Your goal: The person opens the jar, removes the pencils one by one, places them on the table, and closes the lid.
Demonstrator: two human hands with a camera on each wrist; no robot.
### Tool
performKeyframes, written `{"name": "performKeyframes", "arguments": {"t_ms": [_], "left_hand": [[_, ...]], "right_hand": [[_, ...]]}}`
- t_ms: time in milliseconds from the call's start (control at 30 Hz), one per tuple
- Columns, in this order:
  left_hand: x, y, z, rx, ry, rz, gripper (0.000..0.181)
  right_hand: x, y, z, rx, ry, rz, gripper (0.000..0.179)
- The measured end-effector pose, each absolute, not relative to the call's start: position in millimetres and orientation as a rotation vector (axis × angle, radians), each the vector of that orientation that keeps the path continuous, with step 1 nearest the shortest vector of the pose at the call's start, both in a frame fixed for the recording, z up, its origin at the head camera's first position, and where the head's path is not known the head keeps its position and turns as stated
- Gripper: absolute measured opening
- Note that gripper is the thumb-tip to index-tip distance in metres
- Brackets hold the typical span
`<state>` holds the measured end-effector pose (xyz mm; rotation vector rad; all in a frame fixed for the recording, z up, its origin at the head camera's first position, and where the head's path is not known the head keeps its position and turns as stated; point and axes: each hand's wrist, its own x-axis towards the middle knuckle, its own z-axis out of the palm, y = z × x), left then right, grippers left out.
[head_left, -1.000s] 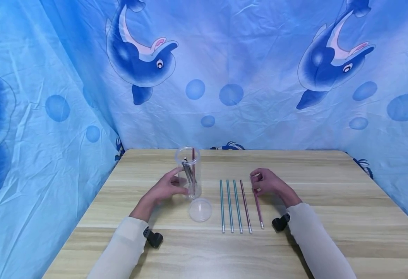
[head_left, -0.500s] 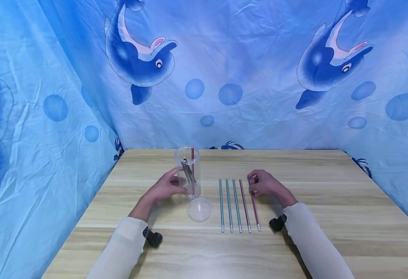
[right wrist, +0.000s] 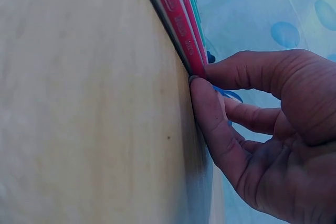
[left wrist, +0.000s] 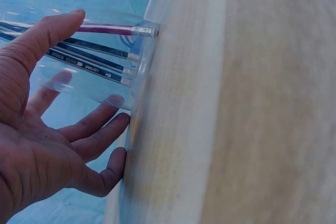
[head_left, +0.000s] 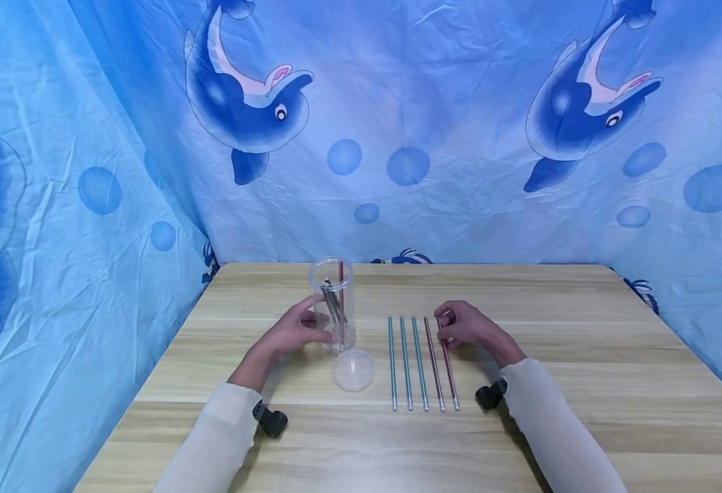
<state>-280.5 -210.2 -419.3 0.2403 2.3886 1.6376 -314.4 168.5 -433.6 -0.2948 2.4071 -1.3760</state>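
My left hand (head_left: pixel 294 330) holds an upright clear plastic jar (head_left: pixel 351 311), thumb on one side and fingers on the other. Inside it stand a red pencil (left wrist: pixel 110 28) and several dark pencils (left wrist: pixel 86 65), their metal-ended bottoms at the jar's base. With thumb and index finger, my right hand (head_left: pixel 468 324) pinches the far end of a red pencil (head_left: pixel 449 375) lying on the table. Just left of that pencil lie another red pencil (head_left: pixel 434 366) and three teal pencils (head_left: pixel 407 366), side by side and roughly parallel. The right wrist view shows the pinched red pencil (right wrist: pixel 181 24) close up.
A round clear lid (head_left: pixel 354 370) lies in front of the jar, left of the pencil row. The wooden table (head_left: pixel 614 329) ends at a blue dolphin-print cloth (head_left: pixel 459 226) behind, with more cloth (head_left: pixel 120 274) along the left side.
My right hand has moved slightly left, sliding the pinched red pencil nearer to the other red one and more in line with it. The left hand and jar have stayed put.
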Motion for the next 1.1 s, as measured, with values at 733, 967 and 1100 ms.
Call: {"name": "performKeyframes", "arguments": {"t_ms": [733, 967, 1100], "left_hand": [[-279.0, -211.0, -417.9, 0.235, 2.390, 1.626, 0.093], [-278.7, -211.0, -418.2, 0.227, 2.386, 1.627, 0.092], [-279.0, -211.1, -417.7, 0.241, 2.384, 1.634, 0.092]], "right_hand": [[-314.2, 167.6, -432.5, -0.280, 2.402, -1.371, 0.045], [-314.7, 168.6, -433.0, -0.269, 2.414, -1.359, 0.042], [-314.8, 169.3, -432.9, -0.245, 2.422, -1.367, 0.043]]}}
